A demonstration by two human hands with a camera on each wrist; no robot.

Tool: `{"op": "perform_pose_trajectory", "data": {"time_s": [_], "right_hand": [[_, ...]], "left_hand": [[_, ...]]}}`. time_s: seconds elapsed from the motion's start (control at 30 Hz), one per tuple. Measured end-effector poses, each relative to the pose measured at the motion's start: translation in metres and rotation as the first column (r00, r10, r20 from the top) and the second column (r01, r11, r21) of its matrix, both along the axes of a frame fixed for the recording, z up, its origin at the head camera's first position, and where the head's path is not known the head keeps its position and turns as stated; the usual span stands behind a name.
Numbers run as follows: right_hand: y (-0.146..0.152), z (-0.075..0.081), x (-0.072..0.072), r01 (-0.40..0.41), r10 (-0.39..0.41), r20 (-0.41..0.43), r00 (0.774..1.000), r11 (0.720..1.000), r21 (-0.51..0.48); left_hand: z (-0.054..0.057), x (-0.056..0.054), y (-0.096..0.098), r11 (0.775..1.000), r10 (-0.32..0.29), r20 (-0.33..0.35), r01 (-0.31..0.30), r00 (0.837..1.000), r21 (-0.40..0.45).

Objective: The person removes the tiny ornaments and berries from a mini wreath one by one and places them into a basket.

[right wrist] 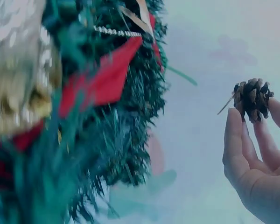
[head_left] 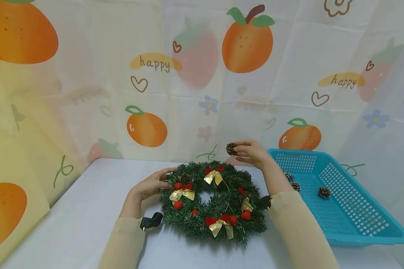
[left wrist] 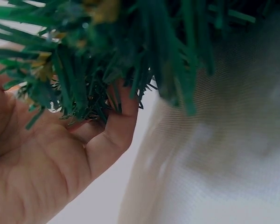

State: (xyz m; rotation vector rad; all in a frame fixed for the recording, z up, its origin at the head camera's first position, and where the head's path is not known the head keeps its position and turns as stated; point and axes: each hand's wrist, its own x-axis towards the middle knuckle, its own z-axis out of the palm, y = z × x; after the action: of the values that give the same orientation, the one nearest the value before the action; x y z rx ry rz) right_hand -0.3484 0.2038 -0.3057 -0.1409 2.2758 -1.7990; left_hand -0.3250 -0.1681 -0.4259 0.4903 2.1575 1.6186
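Observation:
A green wreath [head_left: 219, 204] lies on the white table, dressed with gold bows, red ribbons and red berries. One pine cone [head_left: 186, 178] sits among its needles at the upper left. My left hand [head_left: 150, 185] grips the wreath's left edge; in the left wrist view its fingers [left wrist: 113, 133] curl into the greenery, their tips partly hidden. Above the wreath's far right side, my right hand [head_left: 254, 154] pinches a brown pine cone [head_left: 231, 149] between thumb and fingertips. A thin wire pokes out of that pine cone [right wrist: 253, 100] in the right wrist view, apart from the wreath.
To the right stands a blue plastic basket [head_left: 367, 209] with several pine cones [head_left: 324, 192] in it, partly hidden by my right forearm. Behind the table [head_left: 77, 224] hangs a fruit-printed curtain [head_left: 195, 112]. Black wrist mounts [head_left: 151, 221] sit close to the wreath.

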Motion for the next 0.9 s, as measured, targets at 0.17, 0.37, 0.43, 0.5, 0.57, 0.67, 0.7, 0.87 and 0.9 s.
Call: {"op": "perform_pose_trajectory", "data": {"time_s": [0.17,0.37,0.43,0.5,0.57,0.67,0.7,0.87,0.9], "right_hand": [[0.014,0.006,0.001,0.021,-0.021,-0.001,1.000,1.000,0.005],[0.031,0.005,0.003,0.010,-0.010,-0.017,1.000,1.000,0.010],[0.037,0.004,0.003,0.013,-0.013,-0.019,1.000,1.000,0.016],[0.042,0.004,0.004,0.021,-0.020,-0.021,1.000,1.000,0.020],[0.047,0.004,0.005,0.031,-0.030,-0.016,0.999,0.999,0.016],[0.057,0.006,0.007,0.046,-0.045,-0.011,0.999,0.999,0.007],[0.060,0.006,0.008,0.053,-0.053,-0.009,0.999,0.999,0.005],[0.075,0.010,0.012,0.064,-0.064,-0.012,0.998,0.998,0.002],[0.079,0.010,0.013,0.066,-0.066,-0.011,0.998,0.998,0.001]], "left_hand": [[-0.001,0.000,0.001,1.000,0.006,0.003,-0.006,1.000,0.005],[-0.002,0.000,0.000,1.000,0.006,0.002,-0.006,1.000,0.005],[-0.002,0.000,0.000,1.000,0.005,0.003,-0.005,1.000,0.008],[-0.002,0.000,0.000,1.000,0.002,0.002,-0.003,1.000,0.011],[-0.002,0.000,-0.001,1.000,-0.001,0.002,0.001,1.000,0.013],[-0.002,0.000,-0.001,1.000,-0.006,0.000,0.006,1.000,0.016],[-0.002,0.000,0.000,1.000,-0.004,0.002,0.004,1.000,0.018],[-0.001,0.000,0.001,1.000,0.002,0.009,-0.002,1.000,0.029],[-0.001,0.000,0.001,1.000,0.001,0.010,-0.001,1.000,0.031]]}}
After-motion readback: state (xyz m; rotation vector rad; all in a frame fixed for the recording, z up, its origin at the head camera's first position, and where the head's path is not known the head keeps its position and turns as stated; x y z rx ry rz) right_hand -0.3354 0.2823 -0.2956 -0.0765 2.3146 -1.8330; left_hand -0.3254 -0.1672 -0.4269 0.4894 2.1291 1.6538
